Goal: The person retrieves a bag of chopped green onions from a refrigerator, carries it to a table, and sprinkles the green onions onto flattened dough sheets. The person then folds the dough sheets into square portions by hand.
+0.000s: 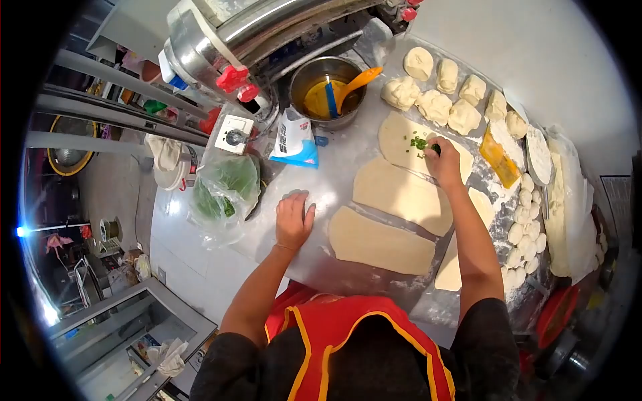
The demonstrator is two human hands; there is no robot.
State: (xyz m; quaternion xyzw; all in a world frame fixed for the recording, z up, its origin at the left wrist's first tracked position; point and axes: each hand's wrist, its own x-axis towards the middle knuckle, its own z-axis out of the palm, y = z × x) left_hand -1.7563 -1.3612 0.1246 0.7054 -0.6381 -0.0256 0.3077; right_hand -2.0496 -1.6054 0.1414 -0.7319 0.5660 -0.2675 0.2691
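Observation:
My right hand [443,162] is over the right part of the farthest flat dough sheet [396,139], its fingers pinched together around something dark green. Chopped green herbs [419,143] lie on that sheet just left of the fingertips. Nearer to me are a second sheet [394,192] and a third sheet [378,242], both bare. Another sheet [449,271] lies partly under my right forearm. My left hand [294,217] rests on the metal table [304,260], fingers spread and holding nothing, left of the sheets.
A bowl [328,90] of yellow liquid with an orange-handled brush, a white-and-blue packet [294,140] and a plastic bag of greens [226,190] stand left. Dough lumps [435,107] line the back, small dough pieces [525,230] the right. A metal machine [207,53] stands back left.

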